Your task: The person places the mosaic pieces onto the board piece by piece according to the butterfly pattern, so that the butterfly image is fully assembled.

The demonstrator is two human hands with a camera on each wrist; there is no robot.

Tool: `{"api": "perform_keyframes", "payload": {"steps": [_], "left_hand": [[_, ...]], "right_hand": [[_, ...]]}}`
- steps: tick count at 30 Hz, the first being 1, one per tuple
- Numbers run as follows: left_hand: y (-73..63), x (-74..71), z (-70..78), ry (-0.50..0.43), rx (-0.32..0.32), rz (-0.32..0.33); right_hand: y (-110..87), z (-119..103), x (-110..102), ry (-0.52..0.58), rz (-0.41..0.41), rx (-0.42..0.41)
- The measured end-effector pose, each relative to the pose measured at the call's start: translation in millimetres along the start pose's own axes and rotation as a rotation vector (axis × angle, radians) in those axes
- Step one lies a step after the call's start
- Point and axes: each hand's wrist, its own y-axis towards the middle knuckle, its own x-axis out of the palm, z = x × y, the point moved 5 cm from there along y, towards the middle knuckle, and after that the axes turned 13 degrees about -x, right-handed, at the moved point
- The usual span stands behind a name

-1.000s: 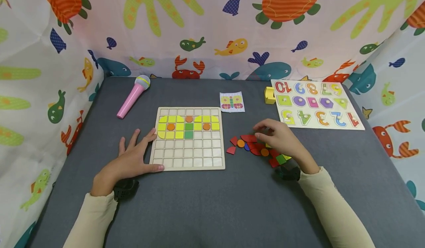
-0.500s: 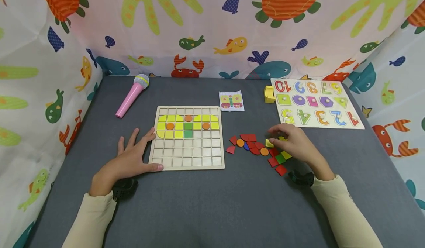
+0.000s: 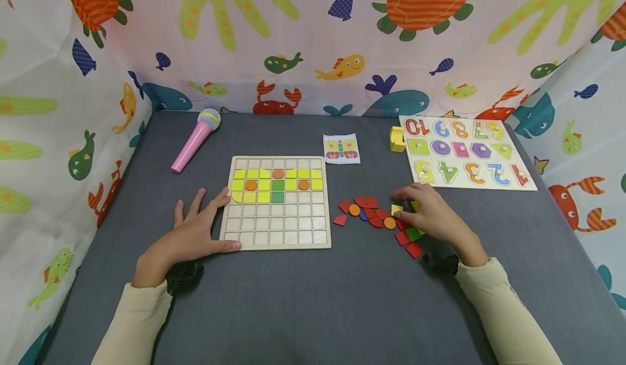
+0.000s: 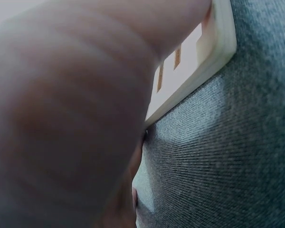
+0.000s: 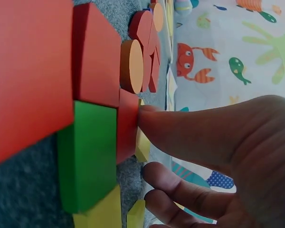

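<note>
My left hand lies spread at the left side of a wooden grid board; its thumb rests on the near left corner and a fingertip touches the left edge. Yellow, orange and green tiles fill part of the upper rows. Over a loose pile of coloured tiles is my right hand, fingers bent. Its thumb touches a yellow square tile, and the index fingertip stays a little apart beyond it. In the right wrist view, a green tile and red tiles lie close before the thumb.
A small butterfly pattern card lies beyond the board's right corner. Behind the right hand are a number puzzle board and a yellow block. A pink toy microphone lies at the back left. Patterned cloth surrounds the table.
My right hand has moved right over the pile, uncovering the yellow square tile, and its thumb has come to that tile. A red tile has shifted nearer. The left hand stays put.
</note>
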Motion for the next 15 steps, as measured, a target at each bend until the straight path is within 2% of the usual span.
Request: {"api": "perform_keyframes", "payload": {"steps": [8,15], "left_hand": [[1.3,-0.3,-1.9,0.006,-0.003,0.002],[1.9,0.8,-1.0,0.011,-0.006,0.000]], "right_hand": [[2.6,-3.5,1.4,-0.023,-0.011,-0.041],[3.3,-4.4,2.4,-0.027,-0.007,-0.037]]}}
